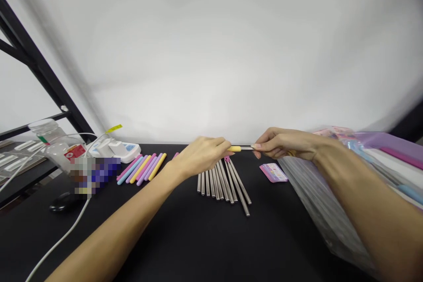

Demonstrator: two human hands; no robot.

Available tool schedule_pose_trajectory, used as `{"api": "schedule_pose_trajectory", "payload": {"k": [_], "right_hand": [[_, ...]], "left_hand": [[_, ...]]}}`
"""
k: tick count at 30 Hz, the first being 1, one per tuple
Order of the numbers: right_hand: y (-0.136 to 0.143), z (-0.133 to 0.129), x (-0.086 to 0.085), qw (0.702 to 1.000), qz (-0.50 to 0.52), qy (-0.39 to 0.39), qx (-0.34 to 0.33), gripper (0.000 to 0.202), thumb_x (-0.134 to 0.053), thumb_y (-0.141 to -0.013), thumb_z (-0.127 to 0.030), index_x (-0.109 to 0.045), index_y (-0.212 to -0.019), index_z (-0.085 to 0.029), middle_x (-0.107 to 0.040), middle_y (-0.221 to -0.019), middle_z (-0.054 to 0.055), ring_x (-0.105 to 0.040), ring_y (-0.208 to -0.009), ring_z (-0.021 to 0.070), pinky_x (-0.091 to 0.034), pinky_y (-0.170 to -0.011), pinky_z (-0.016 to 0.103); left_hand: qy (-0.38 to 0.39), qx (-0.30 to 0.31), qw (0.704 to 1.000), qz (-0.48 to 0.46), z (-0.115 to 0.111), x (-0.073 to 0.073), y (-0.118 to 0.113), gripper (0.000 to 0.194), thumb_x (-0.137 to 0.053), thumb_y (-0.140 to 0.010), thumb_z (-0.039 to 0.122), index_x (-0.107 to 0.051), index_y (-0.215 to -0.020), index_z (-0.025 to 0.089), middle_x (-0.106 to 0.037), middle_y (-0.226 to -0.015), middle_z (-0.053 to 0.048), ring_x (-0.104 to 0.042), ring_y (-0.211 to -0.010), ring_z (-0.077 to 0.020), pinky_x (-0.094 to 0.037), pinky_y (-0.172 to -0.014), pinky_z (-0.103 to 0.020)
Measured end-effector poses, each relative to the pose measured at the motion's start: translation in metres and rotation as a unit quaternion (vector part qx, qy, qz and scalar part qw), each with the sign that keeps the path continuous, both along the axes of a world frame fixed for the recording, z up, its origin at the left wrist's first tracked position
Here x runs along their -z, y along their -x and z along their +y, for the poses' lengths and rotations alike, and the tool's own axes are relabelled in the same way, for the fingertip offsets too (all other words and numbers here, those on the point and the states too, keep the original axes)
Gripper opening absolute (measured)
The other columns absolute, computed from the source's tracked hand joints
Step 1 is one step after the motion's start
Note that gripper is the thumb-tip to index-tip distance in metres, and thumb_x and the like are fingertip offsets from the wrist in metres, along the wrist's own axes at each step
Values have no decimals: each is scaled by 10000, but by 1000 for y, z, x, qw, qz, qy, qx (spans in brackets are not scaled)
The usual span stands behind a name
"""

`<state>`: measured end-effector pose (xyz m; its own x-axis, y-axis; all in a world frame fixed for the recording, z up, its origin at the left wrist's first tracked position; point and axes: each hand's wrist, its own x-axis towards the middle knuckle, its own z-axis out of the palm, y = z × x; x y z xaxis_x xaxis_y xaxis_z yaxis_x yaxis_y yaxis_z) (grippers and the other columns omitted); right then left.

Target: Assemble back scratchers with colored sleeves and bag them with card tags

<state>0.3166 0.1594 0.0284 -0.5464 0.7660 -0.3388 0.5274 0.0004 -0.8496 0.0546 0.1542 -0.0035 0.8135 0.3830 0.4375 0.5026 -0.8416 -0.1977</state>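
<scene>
Above the black table, my left hand (207, 154) is closed around a yellow stick-like piece (235, 148), whose end shows past my fingers. A thin silver metal rod (247, 148) runs straight on from that end to my right hand (276, 142), pinched between thumb and fingers. Whether the rod goes inside the yellow piece or only meets it, I cannot tell. Under my left hand several silver metal rods (224, 185) lie fanned out, their far ends partly hidden. A small pink piece (226, 158) shows among them.
Several pastel sticks (142, 168) lie in a row at the left. A stack of printed cards (273, 172) sits right of the rods. Clear plastic bags (317, 202) fill the right side. A power strip (128, 152), white cable (71, 229) and plastic jar (54, 143) stand left.
</scene>
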Motion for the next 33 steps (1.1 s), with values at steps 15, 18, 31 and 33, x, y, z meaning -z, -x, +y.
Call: {"api": "schedule_pose_trajectory", "payload": {"k": [15, 18, 31, 33], "right_hand": [[24, -13, -10, 940, -91, -329, -9, 441, -599, -803, -591, -758, -798, -179, -587, -663, 12, -412, -625, 147, -259, -569, 288], [26, -13, -9, 945, -86, -314, -28, 428, -570, -832, -571, -695, -716, -178, -466, -612, -16, -321, -593, 126, -213, -551, 284], [17, -3, 1, 999, -14, -48, -4, 412, -664, -785, -553, -679, -746, -144, -223, -521, -83, -152, -505, 81, -111, -495, 285], [18, -3, 4, 1000, 1, -11, -8, 407, -660, -797, -551, -685, -783, -145, -213, -515, -91, -132, -496, 76, -106, -487, 279]], "left_hand": [[466, 1, 875, -129, 1, -19, 17, 481, -408, -949, 568, -597, -819, 145, -349, -630, 38, -291, -532, -86, -261, -494, -245], [387, 15, 911, -142, 3, -15, 16, 428, -413, -970, 478, -613, -807, 137, -370, -623, 38, -304, -553, -88, -270, -524, -247], [-52, -29, 998, 37, -1, 2, -5, 362, -275, -1044, 301, -593, -983, 139, -584, -712, -29, -484, -541, -115, -205, -489, -298], [-86, -38, 994, 61, -1, 1, -4, 385, -233, -1051, 312, -581, -1013, 153, -583, -705, -29, -515, -555, -118, -188, -485, -300]]}}
